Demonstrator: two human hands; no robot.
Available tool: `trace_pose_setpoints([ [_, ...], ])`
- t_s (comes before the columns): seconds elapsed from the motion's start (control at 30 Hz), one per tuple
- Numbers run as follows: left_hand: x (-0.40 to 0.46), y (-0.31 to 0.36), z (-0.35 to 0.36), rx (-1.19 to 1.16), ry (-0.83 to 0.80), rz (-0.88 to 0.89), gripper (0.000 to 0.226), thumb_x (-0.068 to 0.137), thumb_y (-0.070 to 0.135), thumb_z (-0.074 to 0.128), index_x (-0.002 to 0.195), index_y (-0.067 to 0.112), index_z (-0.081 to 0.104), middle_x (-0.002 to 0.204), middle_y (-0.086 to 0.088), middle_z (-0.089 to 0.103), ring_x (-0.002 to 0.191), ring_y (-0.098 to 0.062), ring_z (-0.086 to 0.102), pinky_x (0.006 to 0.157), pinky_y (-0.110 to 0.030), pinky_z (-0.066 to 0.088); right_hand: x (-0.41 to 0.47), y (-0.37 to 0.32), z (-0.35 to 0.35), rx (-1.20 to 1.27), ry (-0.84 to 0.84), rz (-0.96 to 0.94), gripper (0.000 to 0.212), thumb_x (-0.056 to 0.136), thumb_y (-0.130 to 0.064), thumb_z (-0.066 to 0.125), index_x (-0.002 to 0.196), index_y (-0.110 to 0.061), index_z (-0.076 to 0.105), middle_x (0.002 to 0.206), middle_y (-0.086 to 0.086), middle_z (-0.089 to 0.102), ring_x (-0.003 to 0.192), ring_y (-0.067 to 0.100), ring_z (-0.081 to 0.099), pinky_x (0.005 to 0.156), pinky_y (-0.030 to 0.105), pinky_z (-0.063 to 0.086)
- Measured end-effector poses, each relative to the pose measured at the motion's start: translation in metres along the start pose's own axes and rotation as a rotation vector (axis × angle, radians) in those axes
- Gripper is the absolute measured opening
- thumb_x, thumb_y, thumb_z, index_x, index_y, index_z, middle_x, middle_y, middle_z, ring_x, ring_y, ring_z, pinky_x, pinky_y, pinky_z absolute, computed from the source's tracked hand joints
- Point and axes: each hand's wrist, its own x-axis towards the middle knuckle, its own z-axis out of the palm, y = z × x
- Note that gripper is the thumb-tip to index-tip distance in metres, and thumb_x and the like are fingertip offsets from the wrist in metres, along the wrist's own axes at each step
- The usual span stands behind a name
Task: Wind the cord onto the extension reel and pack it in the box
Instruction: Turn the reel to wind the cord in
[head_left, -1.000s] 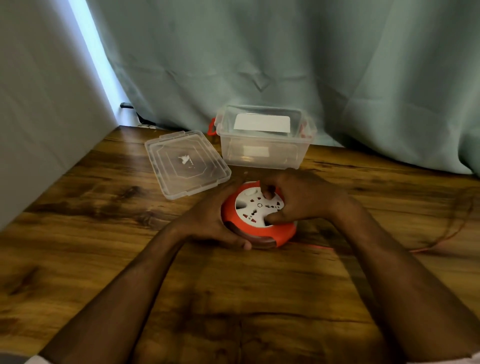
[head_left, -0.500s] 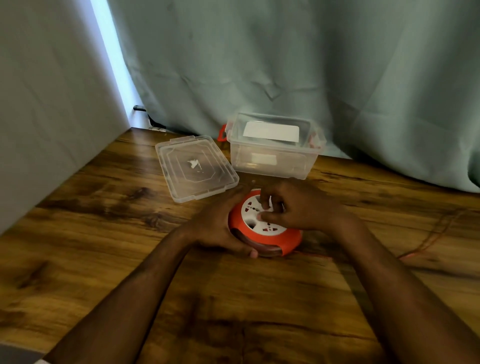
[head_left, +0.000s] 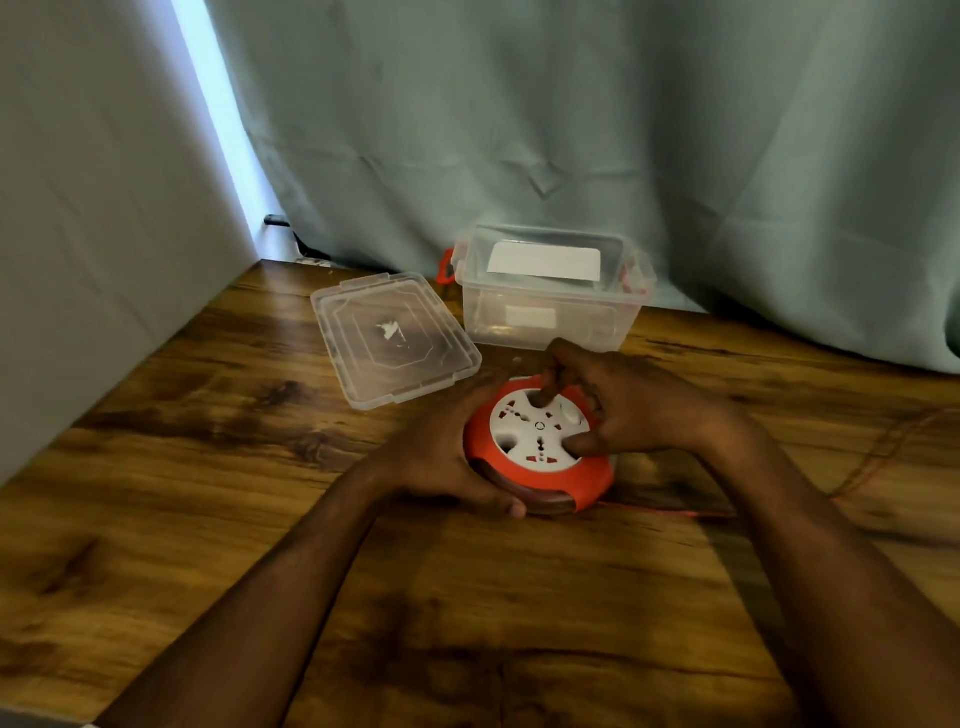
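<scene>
The orange extension reel (head_left: 540, 452) lies flat on the wooden table (head_left: 208, 493), just in front of the clear plastic box (head_left: 550, 296), and both hands are clamped on it. The left hand (head_left: 447, 457) cups the reel's left rim with the thumb curled under the near edge, holding the housing steady. The right hand (head_left: 623, 410) reaches over the white socket face, with one fingertip pressed into a recess near the far side and the thumb planted on the near right of the face. Against the frames of the last second, those right fingers sit at a different spot on the white disc: the forefinger has travelled round toward the far edge, which suggests the face is being cranked a turn at a time. The thin red cord (head_left: 675, 512) runs out from under the reel to the right and trails away across the table (a fair stretch of it seems to lie loose yet), so winding looks unfinished. The box stands open, its lid (head_left: 389, 338) lying flat just beside it on the left; packing has not begun.
</scene>
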Motion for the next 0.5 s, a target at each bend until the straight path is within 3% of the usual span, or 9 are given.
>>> trace_pose_setpoints([
  [0.1,-0.002,0.004,-0.001,0.009,0.035,0.016,0.119,0.055,0.035,0.101,0.14,0.059,0.022,0.135,0.04,0.04,0.12,0.03,0.041,0.095,0.001,0.04,-0.003,-0.008,-0.003,-0.067,0.013,-0.004,0.059,0.073,-0.044,0.088,0.11,-0.043,0.041,0.118,-0.019,0.058,0.097,0.005,0.057,0.062,0.017,0.047],
  [0.27,-0.006,0.007,0.002,0.024,0.07,0.042,0.13,0.053,0.042,0.101,0.153,0.049,0.019,0.152,0.021,0.041,0.132,0.01,0.046,0.108,-0.016,0.044,-0.003,-0.017,0.002,-0.147,0.064,-0.042,0.045,0.072,-0.059,0.084,0.087,-0.038,0.047,0.098,-0.015,0.063,0.083,0.005,0.059,0.059,0.014,0.036],
  [0.37,-0.006,0.006,0.002,0.042,0.086,0.064,0.127,0.053,0.04,0.101,0.149,0.053,0.018,0.145,0.035,0.036,0.13,0.02,0.039,0.106,-0.006,0.037,-0.001,-0.022,0.006,-0.212,0.083,-0.048,0.043,0.076,-0.066,0.077,0.076,-0.037,0.046,0.082,-0.015,0.063,0.07,0.006,0.06,0.055,0.016,0.034],
  [0.5,-0.004,0.006,0.003,0.044,0.047,0.057,0.126,0.056,0.037,0.1,0.15,0.05,0.017,0.139,0.042,0.035,0.125,0.028,0.039,0.1,0.001,0.035,0.009,-0.019,0.025,-0.235,0.171,-0.074,0.049,0.084,-0.071,0.064,0.071,-0.024,0.062,0.107,-0.005,0.079,0.067,0.007,0.066,0.053,0.013,0.035],
])
